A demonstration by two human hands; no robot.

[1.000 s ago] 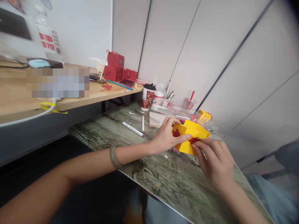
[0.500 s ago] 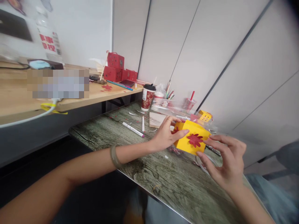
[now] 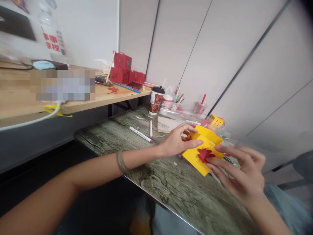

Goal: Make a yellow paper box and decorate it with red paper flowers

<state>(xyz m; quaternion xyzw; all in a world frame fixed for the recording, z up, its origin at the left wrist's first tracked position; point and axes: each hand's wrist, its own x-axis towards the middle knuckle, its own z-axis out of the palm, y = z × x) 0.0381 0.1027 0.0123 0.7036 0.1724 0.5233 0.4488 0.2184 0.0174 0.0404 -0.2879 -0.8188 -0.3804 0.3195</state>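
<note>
A yellow paper box (image 3: 195, 156) with red paper flowers stuck on its sides rests tilted on the grey wood-grain table (image 3: 171, 186). My left hand (image 3: 176, 142) grips its left side, thumb on the front face, fingers over the top edge; a ring and a grey bracelet show. My right hand (image 3: 241, 178) touches the box's right side, fingertips pressed at the red flower (image 3: 204, 154) on the front face.
Two white markers (image 3: 141, 134) lie left of the box. Behind stand a red paper cup (image 3: 156, 101), a pen holder, a clear plastic bag and a small yellow punched box (image 3: 216, 121). Red boxes (image 3: 122, 70) sit on the wooden desk at left.
The box was turned so its flower face came round to me, then tipped back down. My right hand left the flower, spread open, and now presses the flower again.
</note>
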